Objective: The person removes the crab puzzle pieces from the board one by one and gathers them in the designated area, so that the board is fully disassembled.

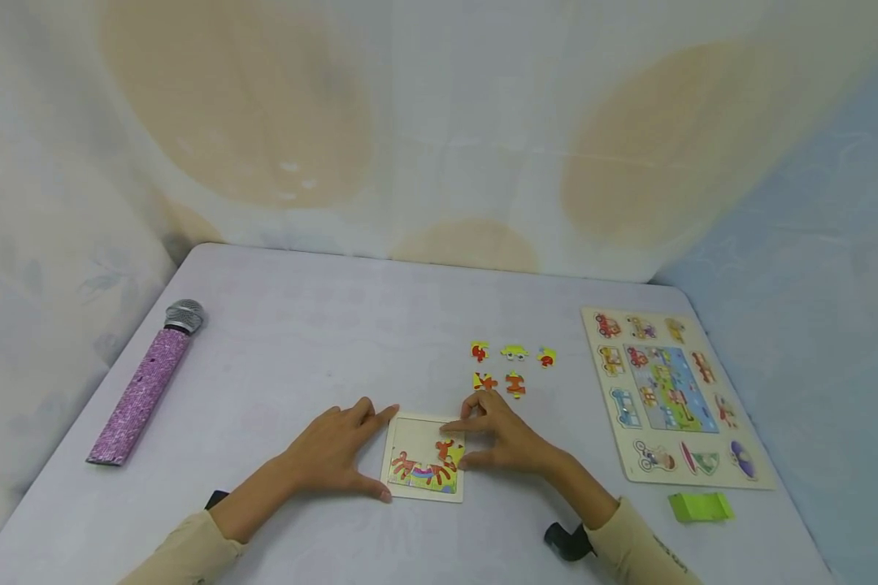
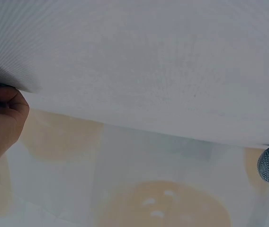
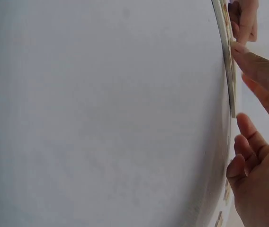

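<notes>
A small square wooden puzzle tray point(image 1: 427, 497) lies near the table's front, its lower part filled with colourful picture pieces and its upper part bare. My left hand point(image 1: 336, 451) rests at the tray's left side, thumb and index finger spread along that edge. At the right side, my right hand point(image 1: 508, 437) pinches a red-and-yellow puzzle piece point(image 1: 449, 452) between thumb and index finger, over the tray's right part. Edge-on in the right wrist view, the tray point(image 3: 227, 61) has the thumb at its rim. Several loose puzzle pieces point(image 1: 515, 384) lie beyond the right hand.
A pink glittery microphone point(image 1: 142, 390) lies at the table's left. To the right is a larger wooden picture board point(image 1: 691, 475), with a bright green block point(image 1: 701, 507) in front of it. Patterned cloth hangs behind the table point(image 1: 322, 325).
</notes>
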Motion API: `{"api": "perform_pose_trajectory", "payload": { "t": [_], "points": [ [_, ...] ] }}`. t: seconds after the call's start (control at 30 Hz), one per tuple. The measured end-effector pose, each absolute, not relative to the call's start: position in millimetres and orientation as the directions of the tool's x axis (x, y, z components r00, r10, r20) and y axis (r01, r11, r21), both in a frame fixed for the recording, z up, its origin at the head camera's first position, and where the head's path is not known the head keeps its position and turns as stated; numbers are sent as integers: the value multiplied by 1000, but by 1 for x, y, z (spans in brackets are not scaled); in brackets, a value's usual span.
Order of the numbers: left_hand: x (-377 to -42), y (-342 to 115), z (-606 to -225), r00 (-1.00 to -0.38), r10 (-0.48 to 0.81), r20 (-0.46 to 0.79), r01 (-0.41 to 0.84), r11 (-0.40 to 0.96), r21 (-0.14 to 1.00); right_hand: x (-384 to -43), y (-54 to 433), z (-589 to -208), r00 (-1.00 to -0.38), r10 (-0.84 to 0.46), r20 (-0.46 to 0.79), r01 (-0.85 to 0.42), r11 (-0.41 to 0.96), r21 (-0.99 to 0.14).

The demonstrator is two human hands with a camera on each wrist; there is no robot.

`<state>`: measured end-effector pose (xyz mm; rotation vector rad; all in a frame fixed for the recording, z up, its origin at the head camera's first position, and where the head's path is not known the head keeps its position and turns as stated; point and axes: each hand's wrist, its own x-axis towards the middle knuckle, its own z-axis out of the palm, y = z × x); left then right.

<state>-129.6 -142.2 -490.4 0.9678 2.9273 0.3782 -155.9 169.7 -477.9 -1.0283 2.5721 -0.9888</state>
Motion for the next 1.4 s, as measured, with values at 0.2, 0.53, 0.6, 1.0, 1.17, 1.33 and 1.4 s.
{"api": "perform_pose_trajectory", "payload": {
  "t": [0.2, 0.53, 0.6, 1.0, 1.17, 1.33, 1.4],
  "points": [
    [-130, -143, -491, -802, 595, 47, 587, 772, 245, -146, 166, -481, -786, -606, 118, -546, 594, -591],
    [-129, -143, -492, -800, 597, 60, 591, 768, 246, -139, 162, -482, -803, -549, 231, -590, 675, -444],
    [-129, -143, -492, -800, 597, 60, 591, 768, 245, -139, 162, -484, -802, -541, 253, -593, 671, -445],
    [-128, -143, -490, -796, 600, 77, 599, 763, 244, -135, 155, -488, -801, -507, 319, -599, 669, -440],
    [-128, -143, -489, -797, 599, 76, 598, 765, 240, -134, 152, -487, -773, -531, 347, -634, 661, -402],
    [-128, -143, -490, -799, 598, 66, 593, 766, 248, -134, 152, -489, -785, -508, 354, -618, 672, -407],
    [-128, -143, -490, -799, 598, 65, 593, 765, 250, -134, 152, -489, -800, -487, 351, -599, 681, -421]
  ]
}}
